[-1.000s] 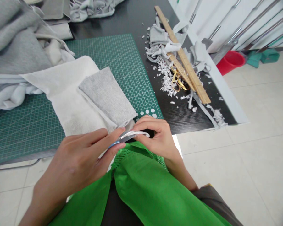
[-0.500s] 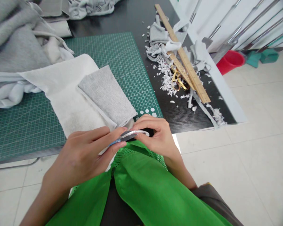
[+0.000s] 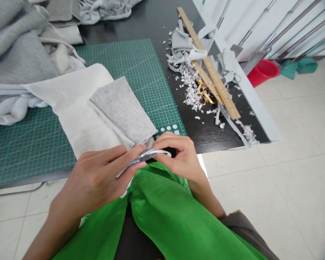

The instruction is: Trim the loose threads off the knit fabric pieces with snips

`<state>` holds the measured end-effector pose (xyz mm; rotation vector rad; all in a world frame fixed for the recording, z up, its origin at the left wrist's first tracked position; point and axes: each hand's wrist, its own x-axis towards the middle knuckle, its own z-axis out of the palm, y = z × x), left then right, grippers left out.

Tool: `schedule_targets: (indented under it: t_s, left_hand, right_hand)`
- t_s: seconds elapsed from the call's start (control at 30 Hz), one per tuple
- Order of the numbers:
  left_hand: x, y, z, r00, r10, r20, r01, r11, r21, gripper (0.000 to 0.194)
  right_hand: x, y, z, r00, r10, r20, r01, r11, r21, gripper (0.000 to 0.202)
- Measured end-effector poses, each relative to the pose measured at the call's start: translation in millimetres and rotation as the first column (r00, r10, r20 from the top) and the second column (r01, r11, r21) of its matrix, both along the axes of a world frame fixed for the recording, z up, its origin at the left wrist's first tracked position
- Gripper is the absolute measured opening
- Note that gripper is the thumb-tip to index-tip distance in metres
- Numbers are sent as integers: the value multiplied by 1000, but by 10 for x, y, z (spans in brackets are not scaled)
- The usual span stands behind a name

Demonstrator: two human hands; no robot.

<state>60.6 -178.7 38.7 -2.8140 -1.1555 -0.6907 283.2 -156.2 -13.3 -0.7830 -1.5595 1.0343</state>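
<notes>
Between my two hands is a small piece of grey and white fabric (image 3: 148, 154), with a bit of blue at its left end. My left hand (image 3: 97, 177) pinches that end between thumb and fingers. The right end is gripped by my right hand (image 3: 178, 153), its thumb and fingers curled round it. Just beyond them a folded grey cloth (image 3: 123, 108) lies on a white cloth (image 3: 76, 104), which is spread over the green cutting mat (image 3: 141, 61).
Heaped grey fabric (image 3: 18, 47) covers the mat's left side. On the dark table (image 3: 200, 133), wooden rulers (image 3: 213, 72), gold-handled scissors (image 3: 204, 94) and white scraps (image 3: 188, 86) lie to the right. A red bucket (image 3: 262, 72) stands on the floor beyond.
The fabric piece between my hands has shifted slightly, with more of its grey side showing. Both hands stay nearly in the same place.
</notes>
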Motion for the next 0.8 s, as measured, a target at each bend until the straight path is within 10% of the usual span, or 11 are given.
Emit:
schedule_targets:
  t_s: [0.53,0.8]
  left_hand:
    - [25,9,45,1000,10,9,-9,993,-121,30]
    - [29,68,-23,999,-35,-23,35,999,25,31]
  right_hand:
    - [-13,0,-5,1000,2,1,-2,1000,-6,12]
    - [8,-1,0,1000,16,26,-14,998,-59,14]
